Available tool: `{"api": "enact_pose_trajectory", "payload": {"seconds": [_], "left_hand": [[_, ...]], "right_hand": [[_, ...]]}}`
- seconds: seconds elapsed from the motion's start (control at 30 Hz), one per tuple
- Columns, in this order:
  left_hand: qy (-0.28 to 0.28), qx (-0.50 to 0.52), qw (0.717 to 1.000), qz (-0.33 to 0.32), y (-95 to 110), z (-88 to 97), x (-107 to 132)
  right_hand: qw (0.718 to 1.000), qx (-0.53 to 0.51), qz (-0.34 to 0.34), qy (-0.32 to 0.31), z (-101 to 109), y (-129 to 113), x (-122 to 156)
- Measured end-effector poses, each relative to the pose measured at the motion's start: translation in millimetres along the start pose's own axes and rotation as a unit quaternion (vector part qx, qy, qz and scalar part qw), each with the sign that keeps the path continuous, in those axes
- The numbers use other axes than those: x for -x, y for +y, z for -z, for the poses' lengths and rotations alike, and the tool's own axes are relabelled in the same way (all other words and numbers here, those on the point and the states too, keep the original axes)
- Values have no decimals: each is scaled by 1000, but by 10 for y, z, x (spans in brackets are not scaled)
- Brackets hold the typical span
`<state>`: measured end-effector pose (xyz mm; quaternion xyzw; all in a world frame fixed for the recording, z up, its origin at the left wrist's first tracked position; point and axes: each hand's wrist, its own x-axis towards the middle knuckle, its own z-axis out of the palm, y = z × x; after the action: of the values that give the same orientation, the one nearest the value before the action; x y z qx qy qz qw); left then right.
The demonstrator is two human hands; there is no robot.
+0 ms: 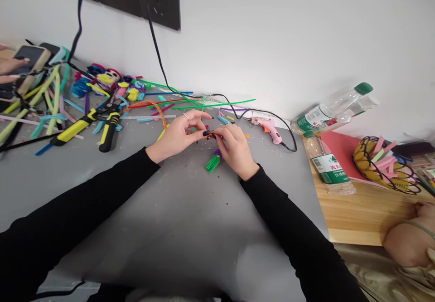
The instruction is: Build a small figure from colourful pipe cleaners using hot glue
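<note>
My left hand [178, 134] and my right hand [235, 150] meet over the grey table [176, 220], both in black sleeves. Together they pinch a thin orange pipe cleaner [212, 133] between thumb and fingertips; my left thumbnail is dark. A small green and purple pipe-cleaner bundle [213, 160] pokes out under my right hand, touching the table. Whether my right hand also grips that bundle is hidden.
Yellow-handled pliers [109, 132] and a heap of coloured pipe cleaners [50, 107] lie at the left. A pink glue gun [268, 127] with its black cord lies behind my hands. Water bottles [328, 166] and a wire basket [385, 163] sit on the wooden table at right, near another person's arm [408, 243].
</note>
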<state>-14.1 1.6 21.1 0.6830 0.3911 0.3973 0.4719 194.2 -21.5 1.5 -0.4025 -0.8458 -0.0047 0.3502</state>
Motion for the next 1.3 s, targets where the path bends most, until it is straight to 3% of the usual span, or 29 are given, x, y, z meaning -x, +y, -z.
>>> {"api": "enact_pose_trajectory", "payload": {"seconds": [0.23, 0.53, 0.83, 1.03, 1.3], "left_hand": [[-46, 75, 996, 28, -6, -54, 27], [-38, 45, 998, 11, 3, -44, 27], [8, 50, 999, 7, -19, -49, 12], [36, 72, 997, 8, -47, -57, -6], [68, -1, 998, -7, -47, -81, 19]], "right_hand": [[999, -39, 23, 14, -3, -41, -8], [999, -41, 2, 10, -31, -61, 17], [997, -57, -39, 32, -13, -82, 1], [997, -64, -16, 39, -17, -75, -3], [997, -59, -22, 38, -29, -56, 2]]}}
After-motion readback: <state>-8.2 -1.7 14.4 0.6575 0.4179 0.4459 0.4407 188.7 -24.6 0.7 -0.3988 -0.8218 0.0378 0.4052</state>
